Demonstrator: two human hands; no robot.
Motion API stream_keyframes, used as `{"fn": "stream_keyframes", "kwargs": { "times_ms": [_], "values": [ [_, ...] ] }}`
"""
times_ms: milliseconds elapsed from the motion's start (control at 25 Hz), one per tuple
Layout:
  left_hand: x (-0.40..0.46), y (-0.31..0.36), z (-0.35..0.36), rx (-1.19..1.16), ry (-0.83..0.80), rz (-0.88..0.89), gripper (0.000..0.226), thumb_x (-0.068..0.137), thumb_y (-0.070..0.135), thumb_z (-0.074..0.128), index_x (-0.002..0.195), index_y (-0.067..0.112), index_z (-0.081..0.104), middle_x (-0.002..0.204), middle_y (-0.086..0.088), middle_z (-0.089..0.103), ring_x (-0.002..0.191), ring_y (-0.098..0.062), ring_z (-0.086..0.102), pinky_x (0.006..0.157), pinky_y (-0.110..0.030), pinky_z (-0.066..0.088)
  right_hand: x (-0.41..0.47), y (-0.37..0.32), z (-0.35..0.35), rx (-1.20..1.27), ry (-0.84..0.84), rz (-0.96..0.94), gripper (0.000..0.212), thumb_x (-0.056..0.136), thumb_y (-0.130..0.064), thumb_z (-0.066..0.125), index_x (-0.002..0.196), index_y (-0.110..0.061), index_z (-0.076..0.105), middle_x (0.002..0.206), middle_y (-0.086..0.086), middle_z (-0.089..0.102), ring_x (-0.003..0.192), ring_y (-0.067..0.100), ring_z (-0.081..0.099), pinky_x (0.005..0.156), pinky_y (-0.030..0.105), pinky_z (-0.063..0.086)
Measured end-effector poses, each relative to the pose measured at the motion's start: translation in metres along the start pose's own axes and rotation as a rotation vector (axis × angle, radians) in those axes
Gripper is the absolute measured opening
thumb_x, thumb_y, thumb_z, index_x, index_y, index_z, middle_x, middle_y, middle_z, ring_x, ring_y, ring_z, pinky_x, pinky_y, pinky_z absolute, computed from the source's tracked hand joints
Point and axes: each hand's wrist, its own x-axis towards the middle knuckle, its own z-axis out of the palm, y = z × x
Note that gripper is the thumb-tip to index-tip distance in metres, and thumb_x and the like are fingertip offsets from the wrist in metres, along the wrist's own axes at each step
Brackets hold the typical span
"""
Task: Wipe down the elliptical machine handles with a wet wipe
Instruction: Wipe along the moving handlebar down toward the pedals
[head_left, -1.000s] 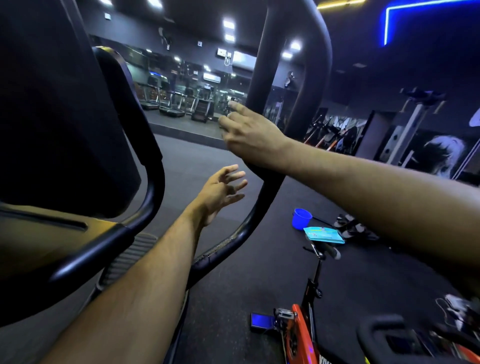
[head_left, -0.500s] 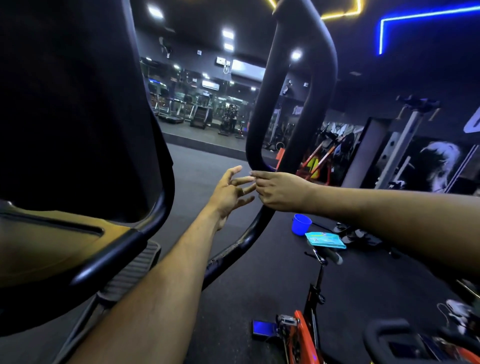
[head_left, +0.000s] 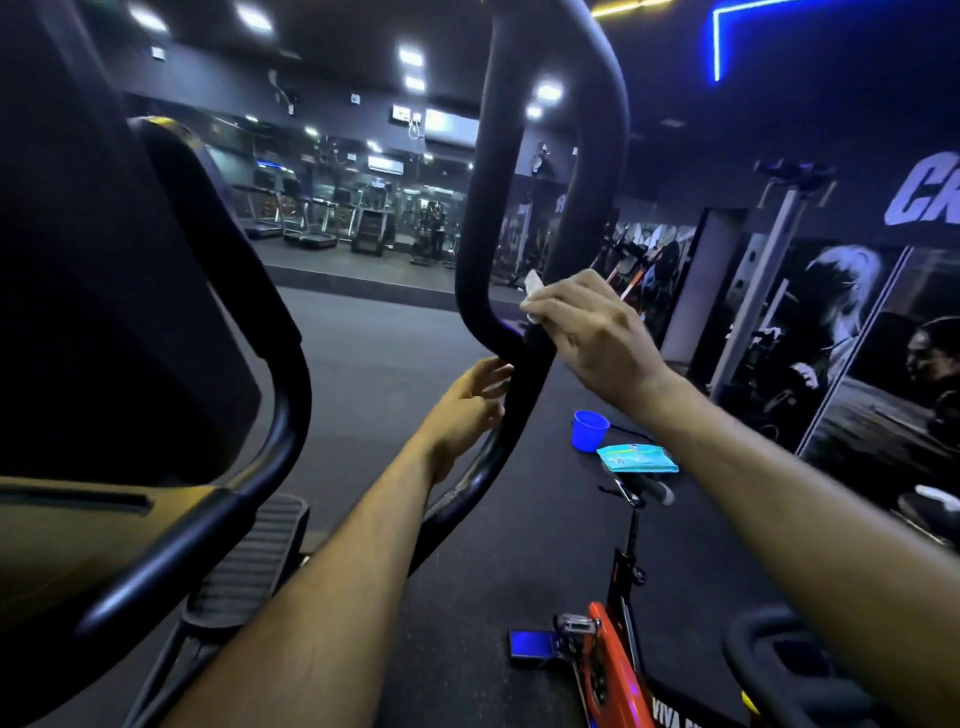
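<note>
The landmark for this report is the looped black handle (head_left: 485, 291) of the elliptical machine, which rises through the centre of the view and bends where its two bars join.

The right hand (head_left: 597, 338) sits at that bend, on the right side of the handle. Its fingers are pinched together on a wet wipe (head_left: 532, 291), a small pale wad that shows only above the fingertips. The wipe appears to touch or nearly touch the bar; contact cannot be confirmed. The pinch presumably keeps the wipe bunched so that pressure can be put on the curved tube.

The left hand (head_left: 467, 410) lies just below the bend, on the left side of the handle. Its fingers are spread and loose, the tips at or against the bar, clamped on nothing. It is judged to be placed there to steady the swinging handle against the push of wiping.

Below and to the right of the handle, on the dark floor, stand a blue cup (head_left: 589, 430) and, just beside it, a teal packet (head_left: 636, 459), probably the wipe pack, which seems to rest on the handlebar of an orange exercise bike (head_left: 615, 670). Supplies are thus within reach of the right arm.

To the left of the handle is the machine's console housing (head_left: 104, 291), and lower, a ribbed pedal (head_left: 249, 561).

Judgement: wiping is in hand at the bend; the upper loop is not being treated at present.
</note>
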Motion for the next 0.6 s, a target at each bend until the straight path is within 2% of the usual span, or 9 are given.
{"fn": "stream_keyframes", "kwargs": {
  "times_ms": [80,200,320,400,480,520,600],
  "values": [
    [0.003,-0.005,0.005,0.059,-0.01,0.02,0.077,0.087,-0.025,0.037,0.148,0.022,0.05,0.15,0.006,0.055,0.142,-0.011,0.048,0.099,-0.032,0.051,-0.02,-0.001,0.013,-0.045,-0.018,0.182,0.019,0.1,-0.008,0.053,0.107,-0.004,0.07,0.109,0.009,0.062,0.094,0.026,0.056,0.072,0.042,0.055],
    [0.002,-0.009,0.004,0.109,-0.016,0.028,0.087,0.084,-0.026,0.039,0.146,0.034,0.048,0.144,0.021,0.057,0.144,-0.002,0.046,0.106,-0.035,0.048,-0.056,-0.015,0.046,0.017,-0.091,0.236,0.02,0.1,-0.01,0.051,0.109,-0.007,0.068,0.11,0.007,0.06,0.093,0.024,0.057,0.066,0.043,0.057],
    [-0.001,-0.013,0.003,0.141,-0.047,0.034,0.092,0.082,-0.028,0.039,0.152,0.032,0.046,0.141,0.028,0.057,0.142,0.004,0.046,0.105,-0.028,0.049,-0.077,-0.024,0.059,0.075,-0.155,0.256,0.022,0.101,-0.017,0.05,0.101,-0.011,0.071,0.106,0.001,0.062,0.09,0.02,0.056,0.057,0.045,0.056],
    [0.002,-0.017,0.003,0.154,-0.046,0.042,0.092,0.082,-0.028,0.04,0.156,0.027,0.044,0.146,0.023,0.056,0.142,0.002,0.046,0.105,-0.024,0.048,-0.073,-0.021,0.051,0.147,-0.05,0.28,0.013,0.096,-0.01,0.061,0.101,-0.009,0.073,0.105,0.003,0.063,0.093,0.022,0.059,0.065,0.042,0.058],
    [0.007,-0.017,0.002,0.179,-0.024,0.075,0.086,0.085,-0.026,0.043,0.155,0.025,0.046,0.149,0.018,0.055,0.142,-0.001,0.047,0.105,-0.023,0.047,-0.059,-0.009,0.043,0.172,0.168,0.319,0.01,0.093,-0.004,0.067,0.1,-0.004,0.074,0.101,0.008,0.064,0.092,0.027,0.062,0.075,0.037,0.056],
    [0.009,-0.017,0.003,0.187,-0.02,0.084,0.082,0.087,-0.024,0.045,0.153,0.024,0.048,0.149,0.016,0.056,0.142,-0.002,0.048,0.107,-0.025,0.046,-0.052,-0.004,0.042,0.163,0.236,0.353,0.01,0.093,-0.004,0.067,0.099,-0.002,0.074,0.101,0.009,0.064,0.091,0.027,0.062,0.076,0.037,0.056],
    [0.009,-0.016,0.006,0.227,0.008,0.099,0.069,0.09,-0.017,0.049,0.147,0.022,0.055,0.145,0.012,0.061,0.138,-0.004,0.054,0.108,-0.026,0.047,-0.056,-0.008,0.053,0.175,0.261,0.416,0.008,0.092,-0.002,0.068,0.097,-0.002,0.074,0.098,0.009,0.064,0.088,0.026,0.063,0.074,0.04,0.056]
  ]
}}
